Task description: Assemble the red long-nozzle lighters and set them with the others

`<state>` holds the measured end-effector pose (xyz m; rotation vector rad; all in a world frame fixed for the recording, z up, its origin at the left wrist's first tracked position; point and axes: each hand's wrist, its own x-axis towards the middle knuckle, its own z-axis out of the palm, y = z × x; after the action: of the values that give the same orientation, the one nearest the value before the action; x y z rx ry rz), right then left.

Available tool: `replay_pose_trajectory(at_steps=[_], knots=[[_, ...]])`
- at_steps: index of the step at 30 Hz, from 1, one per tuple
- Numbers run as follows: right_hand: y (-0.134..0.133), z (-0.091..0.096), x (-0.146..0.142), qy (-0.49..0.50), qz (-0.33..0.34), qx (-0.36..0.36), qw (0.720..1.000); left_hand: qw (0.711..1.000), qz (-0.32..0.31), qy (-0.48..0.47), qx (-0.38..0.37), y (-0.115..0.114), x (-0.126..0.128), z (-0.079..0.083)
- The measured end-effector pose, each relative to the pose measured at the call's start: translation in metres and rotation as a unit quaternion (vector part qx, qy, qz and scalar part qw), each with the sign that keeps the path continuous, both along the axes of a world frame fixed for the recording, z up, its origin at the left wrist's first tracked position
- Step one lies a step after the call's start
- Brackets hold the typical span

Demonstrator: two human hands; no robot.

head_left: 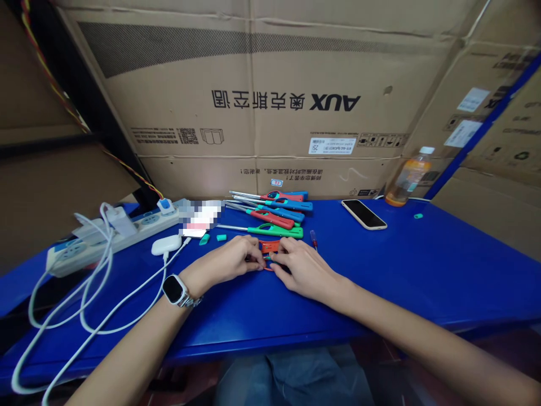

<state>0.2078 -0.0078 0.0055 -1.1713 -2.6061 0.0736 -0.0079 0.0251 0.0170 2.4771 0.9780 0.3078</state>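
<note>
1. Orange-red plastic: one lighter handle (269,246) lies on the blue counter (422,265), pinched from both sides by my left hand (230,262) and right hand (302,269), fingers closed on it.
2. Five stick lighters (274,218), as far as I can count, lie piled just behind.
3. Three teal caps (204,238), one phone (364,214), one bottle (409,177), one power strip (105,234).

Orange-red plastic lighter handle shell (269,246): lying flat on blue bench (380,265), long axis left to right. Open loop visible at mid-body. Near edge hidden under fingertips of left hand (230,262) and right hand (302,269), both pinched on it. Thin orange-red sliver showing between fingertips; detail too small to resolve.
</note>
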Motion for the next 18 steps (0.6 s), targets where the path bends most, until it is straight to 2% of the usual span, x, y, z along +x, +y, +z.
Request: replay_pose_trajectory(at_steps=[5,9,14,18], knots=[[0.004,-0.001,0.005,0.099,0.024,-0.051,0.994,0.999,0.026,-0.012,-0.033,0.000,-0.005,0.000],[0.033,0.006,0.009,0.152,0.009,-0.049,0.987,0.996,0.062,-0.034,-0.050,0.001,-0.011,0.010],[0.073,0.020,0.004,0.041,0.067,-0.100,0.992,0.988,0.139,-0.065,0.012,0.013,-0.024,0.010],[0.081,0.021,-0.002,-0.014,0.057,-0.111,0.992,0.986,0.154,-0.040,0.058,0.020,-0.027,-0.002]])
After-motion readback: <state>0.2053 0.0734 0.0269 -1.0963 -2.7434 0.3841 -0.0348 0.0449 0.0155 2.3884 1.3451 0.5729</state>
